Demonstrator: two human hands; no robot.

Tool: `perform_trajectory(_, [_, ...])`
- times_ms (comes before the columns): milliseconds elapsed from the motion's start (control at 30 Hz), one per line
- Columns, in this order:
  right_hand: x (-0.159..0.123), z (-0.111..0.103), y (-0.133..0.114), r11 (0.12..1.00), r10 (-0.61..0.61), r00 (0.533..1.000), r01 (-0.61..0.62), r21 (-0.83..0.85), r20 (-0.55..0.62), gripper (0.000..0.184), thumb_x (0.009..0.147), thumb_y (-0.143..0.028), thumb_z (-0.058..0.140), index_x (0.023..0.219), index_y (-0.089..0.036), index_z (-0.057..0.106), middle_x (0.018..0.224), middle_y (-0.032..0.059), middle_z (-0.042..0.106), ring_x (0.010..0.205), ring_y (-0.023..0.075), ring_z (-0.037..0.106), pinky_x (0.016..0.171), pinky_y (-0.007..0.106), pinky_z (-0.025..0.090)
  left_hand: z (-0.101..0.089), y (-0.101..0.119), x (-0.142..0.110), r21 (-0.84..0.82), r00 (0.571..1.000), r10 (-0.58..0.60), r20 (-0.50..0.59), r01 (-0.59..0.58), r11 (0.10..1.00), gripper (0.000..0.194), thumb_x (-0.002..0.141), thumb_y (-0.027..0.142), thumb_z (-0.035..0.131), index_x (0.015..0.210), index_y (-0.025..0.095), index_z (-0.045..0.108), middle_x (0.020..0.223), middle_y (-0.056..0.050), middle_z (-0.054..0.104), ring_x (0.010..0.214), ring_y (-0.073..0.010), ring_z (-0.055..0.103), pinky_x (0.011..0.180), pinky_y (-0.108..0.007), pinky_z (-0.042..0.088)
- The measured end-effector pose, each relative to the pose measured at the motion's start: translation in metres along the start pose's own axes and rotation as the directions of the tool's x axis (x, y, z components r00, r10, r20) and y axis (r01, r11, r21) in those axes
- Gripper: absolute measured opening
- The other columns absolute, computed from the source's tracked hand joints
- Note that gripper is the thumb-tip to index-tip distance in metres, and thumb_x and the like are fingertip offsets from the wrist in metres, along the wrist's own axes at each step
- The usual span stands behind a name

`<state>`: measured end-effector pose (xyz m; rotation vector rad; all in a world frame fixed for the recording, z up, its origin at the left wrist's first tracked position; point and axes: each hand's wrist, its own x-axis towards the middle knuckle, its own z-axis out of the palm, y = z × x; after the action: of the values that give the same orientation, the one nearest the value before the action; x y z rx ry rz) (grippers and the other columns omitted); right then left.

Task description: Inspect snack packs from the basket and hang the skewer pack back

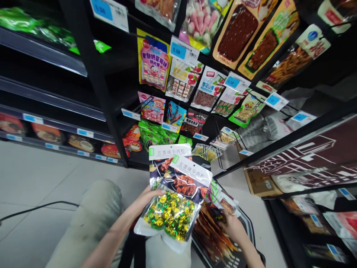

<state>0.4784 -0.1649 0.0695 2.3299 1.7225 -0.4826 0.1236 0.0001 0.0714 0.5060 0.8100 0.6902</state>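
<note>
My left hand (149, 199) is closed on the left edge of two overlapping bags of beef bites (178, 201). They have white tops, clear lower windows and gold and green wrapped pieces inside. Down to the right, my right hand (234, 227) reaches over a black basket (252, 227), its fingers curled at the edge of a snack bag (220, 217) whose front is mostly hidden. Inside the basket lie a clear bag of long brown dried strips (213, 234) and a pack with a white and pink top (223, 197).
Ahead stands a black rack with hooks of hanging snack bags (208, 89) and blue price tags (182, 50). Green bags (156, 134) sit low on it. A cardboard box (262, 182) stands on the floor at right. A black cable (39, 205) crosses the floor at left.
</note>
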Motion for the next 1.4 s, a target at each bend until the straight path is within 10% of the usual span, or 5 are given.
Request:
perform_trajectory(333, [-0.015, -0.063, -0.096, 0.804, -0.026, 0.968, 0.168, 0.571, -0.249, 0.028, 0.081, -0.038, 0.044, 0.101, -0.017, 0.049, 0.079, 0.0050, 0.061, 0.073, 0.0192, 0.058, 0.069, 0.030, 0.044, 0.000, -0.001, 0.004, -0.002, 1.000, 0.008, -0.016, -0.008, 1.000, 0.055, 0.049, 0.020, 0.072, 0.101, 0.012, 0.055, 0.087, -0.011, 0.067, 0.084, -0.0305, 0.061, 0.077, -0.040, 0.047])
perform_trajectory(600, [-0.003, -0.033, -0.158, 0.352, 0.019, 0.976, 0.198, 0.915, -0.218, 0.031, 0.074, -0.037, 0.056, 0.098, -0.017, 0.050, 0.087, 0.0044, 0.060, 0.081, 0.0193, 0.057, 0.074, 0.030, 0.045, -0.001, -0.006, 0.007, -0.051, 1.000, 0.031, 0.002, -0.031, 0.998, 0.054, 0.052, 0.021, 0.073, 0.103, 0.014, 0.054, 0.088, -0.008, 0.067, 0.084, -0.0280, 0.062, 0.079, -0.037, 0.047])
perform_trajectory(767, [0.021, -0.017, -0.178, 0.257, 0.114, 0.965, 0.202, 0.945, -0.237, 0.053, 0.069, -0.040, 0.059, 0.115, -0.016, 0.049, 0.102, 0.0081, 0.060, 0.094, 0.0239, 0.055, 0.087, 0.036, 0.040, -0.001, -0.004, 0.008, -0.171, 0.993, 0.120, -0.023, -0.122, 0.978, 0.049, 0.060, 0.032, 0.070, 0.102, 0.013, 0.057, 0.089, -0.010, 0.067, 0.090, -0.0282, 0.060, 0.082, -0.037, 0.046])
perform_trajectory(1200, [0.138, -0.103, -0.316, -0.002, -0.315, 0.853, 0.439, 0.899, -0.417, 0.051, 0.064, -0.040, 0.064, 0.107, -0.013, 0.056, 0.105, 0.0096, 0.062, 0.098, 0.0235, 0.055, 0.087, 0.031, 0.040, -0.051, 0.109, -0.044, -0.018, 0.772, 0.524, -0.360, -0.567, 0.823, 0.054, 0.063, 0.034, 0.069, 0.110, 0.014, 0.051, 0.095, -0.010, 0.066, 0.086, -0.0262, 0.061, 0.080, -0.037, 0.047])
perform_trajectory(1400, [0.180, -0.062, -0.368, -0.088, -0.339, 0.851, 0.395, 0.915, -0.400, 0.045, 0.061, -0.040, 0.066, 0.098, -0.014, 0.061, 0.099, 0.0084, 0.064, 0.096, 0.0248, 0.056, 0.086, 0.034, 0.040, -0.112, 0.126, -0.041, 0.233, 0.744, 0.587, -0.319, -0.539, 0.809, 0.049, 0.063, 0.037, 0.068, 0.101, 0.009, 0.056, 0.088, -0.012, 0.067, 0.084, -0.0270, 0.062, 0.081, -0.038, 0.045])
